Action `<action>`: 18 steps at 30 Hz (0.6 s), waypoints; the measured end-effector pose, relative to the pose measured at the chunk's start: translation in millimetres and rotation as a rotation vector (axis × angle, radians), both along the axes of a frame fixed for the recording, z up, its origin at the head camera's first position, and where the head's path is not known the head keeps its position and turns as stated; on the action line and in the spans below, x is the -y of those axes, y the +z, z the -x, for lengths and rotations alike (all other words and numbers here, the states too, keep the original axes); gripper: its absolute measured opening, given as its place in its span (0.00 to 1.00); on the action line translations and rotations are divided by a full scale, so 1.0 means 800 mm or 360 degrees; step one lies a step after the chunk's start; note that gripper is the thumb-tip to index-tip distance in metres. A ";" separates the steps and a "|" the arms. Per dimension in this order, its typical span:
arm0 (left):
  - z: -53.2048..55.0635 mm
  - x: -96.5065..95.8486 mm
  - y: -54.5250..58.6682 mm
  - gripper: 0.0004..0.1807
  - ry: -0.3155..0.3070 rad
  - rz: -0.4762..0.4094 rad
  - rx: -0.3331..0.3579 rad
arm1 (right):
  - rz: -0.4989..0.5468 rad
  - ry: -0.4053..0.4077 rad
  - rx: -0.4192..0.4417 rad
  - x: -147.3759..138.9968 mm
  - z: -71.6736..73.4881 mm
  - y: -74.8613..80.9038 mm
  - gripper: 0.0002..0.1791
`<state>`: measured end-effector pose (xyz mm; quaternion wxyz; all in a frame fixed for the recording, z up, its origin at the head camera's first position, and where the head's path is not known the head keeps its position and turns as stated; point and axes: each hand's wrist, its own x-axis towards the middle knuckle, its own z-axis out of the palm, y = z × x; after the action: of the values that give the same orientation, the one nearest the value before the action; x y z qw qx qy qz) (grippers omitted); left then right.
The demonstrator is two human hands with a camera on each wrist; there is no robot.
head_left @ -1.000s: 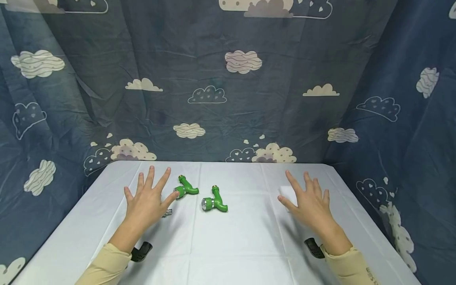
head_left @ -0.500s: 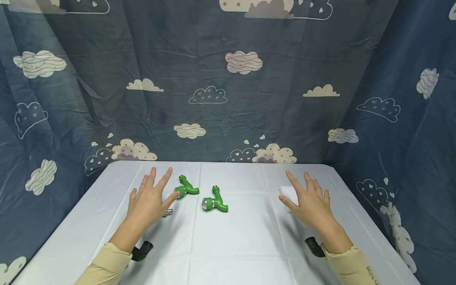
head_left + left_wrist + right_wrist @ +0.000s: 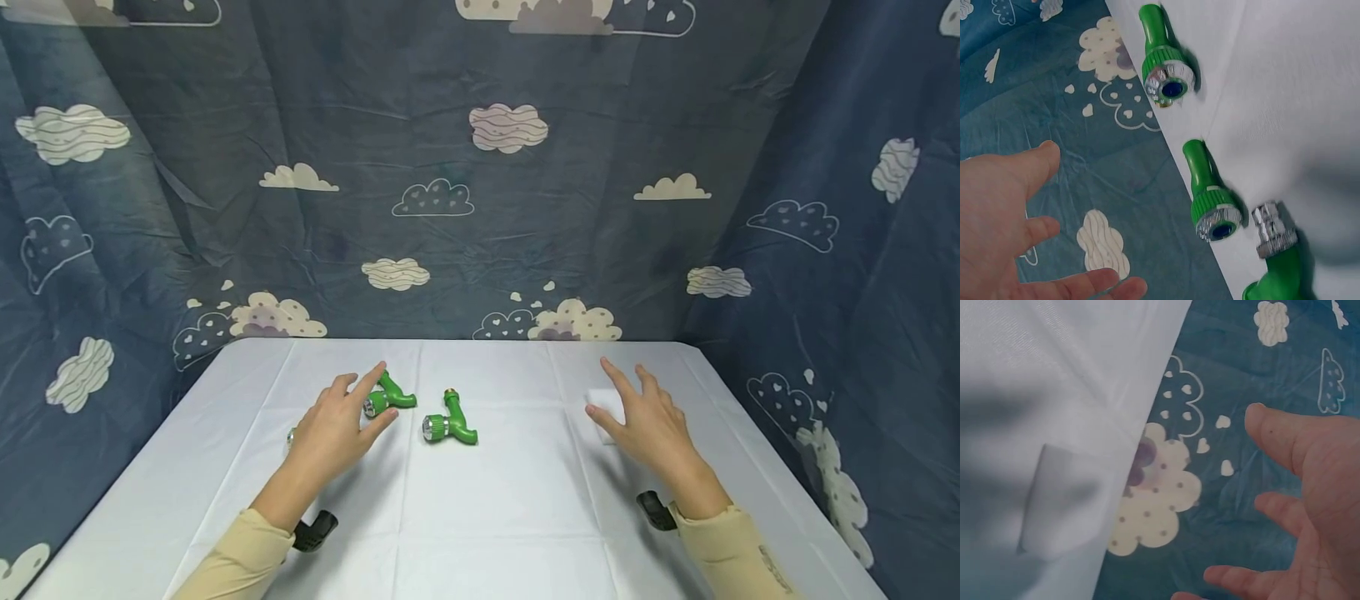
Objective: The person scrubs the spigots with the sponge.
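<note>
My left hand (image 3: 330, 433) hovers above the left part of the white table, fingers loosely bent and holding nothing. Just beyond its thumb lies a green tap (image 3: 403, 401), partly covered by the fingers. To its right a second green tap (image 3: 456, 423) lies in full view. A third tap (image 3: 1282, 269), with a silver nozzle, shows in the left wrist view; the left hand mostly hides it from the head camera. My right hand (image 3: 656, 425) hangs with spread, relaxed fingers over a flat white block (image 3: 1063, 503), without gripping it.
The white table (image 3: 510, 500) ends at a back edge against a dark blue curtain (image 3: 585, 233) printed with clouds. Black wrist-worn devices sit under the left wrist (image 3: 315, 531) and the right wrist (image 3: 656, 510).
The left hand has moved right and slightly forward toward the rear tap, its spread fingers drawing together and bending. The right hand has barely moved; its fingers are a little closer together.
</note>
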<state>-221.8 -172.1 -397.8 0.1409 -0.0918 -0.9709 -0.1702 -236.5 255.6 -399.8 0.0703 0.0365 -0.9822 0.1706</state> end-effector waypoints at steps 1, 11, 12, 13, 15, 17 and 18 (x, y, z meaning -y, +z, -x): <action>0.000 -0.002 -0.001 0.40 -0.0005 -0.0013 0.0008 | 0.0010 -0.0005 0.0016 0.000 0.002 -0.002 0.47; 0.002 -0.016 -0.013 0.40 -0.0038 -0.0070 0.0028 | 0.0109 -0.0029 0.0175 -0.006 0.021 -0.024 0.44; 0.002 -0.017 -0.014 0.40 -0.0044 -0.0082 0.0028 | 0.0108 -0.0033 0.0184 -0.006 0.024 -0.028 0.44; 0.003 -0.018 -0.015 0.40 -0.0052 -0.0095 0.0028 | 0.0107 -0.0037 0.0191 -0.007 0.026 -0.031 0.44; 0.003 -0.019 -0.018 0.40 -0.0075 -0.0119 0.0025 | 0.0111 -0.0048 0.0201 -0.008 0.030 -0.038 0.44; 0.004 -0.021 -0.021 0.39 -0.0100 -0.0143 0.0022 | 0.0118 -0.0061 0.0211 -0.010 0.033 -0.044 0.44; 0.005 -0.022 -0.023 0.39 -0.0114 -0.0157 0.0020 | 0.0124 -0.0066 0.0215 -0.011 0.034 -0.047 0.44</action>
<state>-225.6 -154.3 -416.2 0.1329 -0.1183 -0.9584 -0.2233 -264.0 264.3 -437.2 0.0087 0.0016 -0.9778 0.2093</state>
